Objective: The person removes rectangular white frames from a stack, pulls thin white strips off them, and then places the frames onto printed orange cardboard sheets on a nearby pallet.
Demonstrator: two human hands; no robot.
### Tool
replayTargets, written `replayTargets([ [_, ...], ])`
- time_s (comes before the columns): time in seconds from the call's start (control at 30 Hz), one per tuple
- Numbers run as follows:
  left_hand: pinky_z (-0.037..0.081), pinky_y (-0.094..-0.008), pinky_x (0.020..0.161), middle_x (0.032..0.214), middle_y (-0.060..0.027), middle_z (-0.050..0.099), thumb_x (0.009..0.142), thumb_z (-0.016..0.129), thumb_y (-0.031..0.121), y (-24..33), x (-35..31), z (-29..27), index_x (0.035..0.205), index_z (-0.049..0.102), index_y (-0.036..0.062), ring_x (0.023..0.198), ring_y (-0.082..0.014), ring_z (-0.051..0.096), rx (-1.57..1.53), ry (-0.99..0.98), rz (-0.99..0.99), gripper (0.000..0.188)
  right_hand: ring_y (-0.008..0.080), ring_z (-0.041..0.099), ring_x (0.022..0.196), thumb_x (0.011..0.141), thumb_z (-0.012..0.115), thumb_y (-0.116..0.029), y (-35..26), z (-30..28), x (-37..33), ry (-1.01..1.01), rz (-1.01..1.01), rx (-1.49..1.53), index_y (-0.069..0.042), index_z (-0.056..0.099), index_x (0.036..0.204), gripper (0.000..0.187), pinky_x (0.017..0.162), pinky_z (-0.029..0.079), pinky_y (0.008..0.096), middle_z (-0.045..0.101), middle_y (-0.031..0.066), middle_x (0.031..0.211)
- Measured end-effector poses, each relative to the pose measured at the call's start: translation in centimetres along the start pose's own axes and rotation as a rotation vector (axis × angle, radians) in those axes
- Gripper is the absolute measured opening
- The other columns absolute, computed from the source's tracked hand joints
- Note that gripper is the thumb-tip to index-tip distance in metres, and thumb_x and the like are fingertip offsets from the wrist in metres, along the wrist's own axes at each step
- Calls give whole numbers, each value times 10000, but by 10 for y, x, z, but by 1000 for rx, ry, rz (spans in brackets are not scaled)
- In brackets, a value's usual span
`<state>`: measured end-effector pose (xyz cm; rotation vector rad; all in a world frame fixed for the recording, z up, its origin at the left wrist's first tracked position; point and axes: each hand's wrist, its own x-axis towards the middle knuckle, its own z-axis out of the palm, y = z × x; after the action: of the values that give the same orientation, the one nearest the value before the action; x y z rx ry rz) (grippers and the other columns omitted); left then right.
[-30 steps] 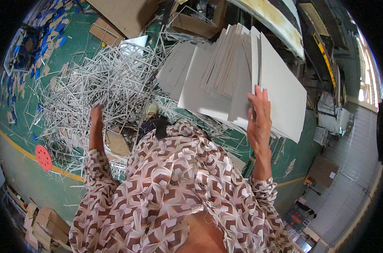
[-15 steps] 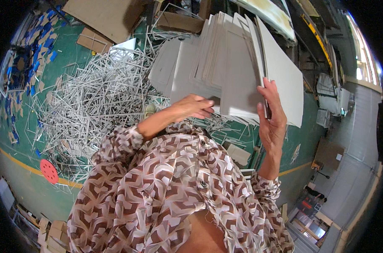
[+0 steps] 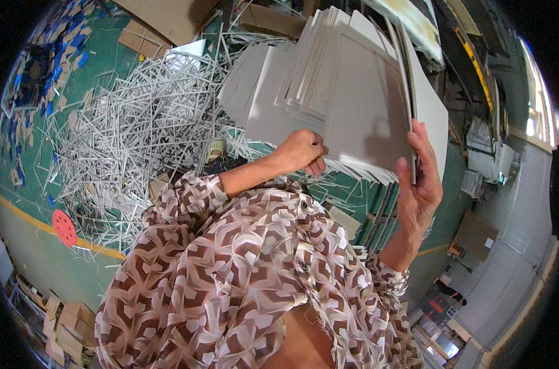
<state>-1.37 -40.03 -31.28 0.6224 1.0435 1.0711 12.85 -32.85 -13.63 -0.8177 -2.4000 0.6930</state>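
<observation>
A stack of grey-white flat boards [image 3: 362, 98] fans out in front of me, with many thin edges showing at its left part. My right hand [image 3: 422, 178] grips the near end of a few thin boards [image 3: 407, 86] standing on edge at the stack's right, thumb on one side and fingers on the other. My left hand [image 3: 301, 152] is closed, fingers curled in, close to the stack's near edge. Whatever it may hold is hidden.
A large heap of thin white strips [image 3: 156, 117] covers the green floor to the left. Beyond it are blue and brown scraps [image 3: 58, 67]. A red disc with holes [image 3: 64, 228] lies near the yellow line. Large brown sheets [image 3: 165, 18] stand at the back.
My right hand has moved right with the upright boards, uncovering more of the flat board's face. The left hand has shifted slightly right, and its fingers have curled in.
</observation>
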Motion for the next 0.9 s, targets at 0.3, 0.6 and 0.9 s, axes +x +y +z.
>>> replayTargets([
  [0.3, 502, -378, 529, 599, -174, 608, 847, 540, 192, -18, -7, -2, 1011, 481, -107, 553, -296, 626, 933, 423, 358, 347, 302, 342, 1297, 834, 532, 46, -10, 14, -8, -18, -43, -77, -71, 558, 1162, 349, 1053, 296, 411, 483, 138, 1308],
  [0.6, 485, -338, 665, 920, -55, 599, 958, 357, 424, 67, 26, 6, 1051, 480, 96, 833, -198, 582, -971, -255, 96, 362, 338, 364, 1282, 768, 572, 74, -13, 43, -20, -132, -72, -253, -65, 555, 1123, 382, 1061, 242, 476, 503, 143, 1278],
  [0.9, 450, -353, 848, 1149, -121, 518, 908, 379, 540, 62, 34, 21, 1235, 446, 24, 1023, -206, 510, -825, 65, 184, 615, 373, 282, 1315, 741, 622, 44, -10, 63, -23, -217, -109, -324, -97, 511, 1148, 446, 1044, 228, 552, 378, 134, 1383],
])
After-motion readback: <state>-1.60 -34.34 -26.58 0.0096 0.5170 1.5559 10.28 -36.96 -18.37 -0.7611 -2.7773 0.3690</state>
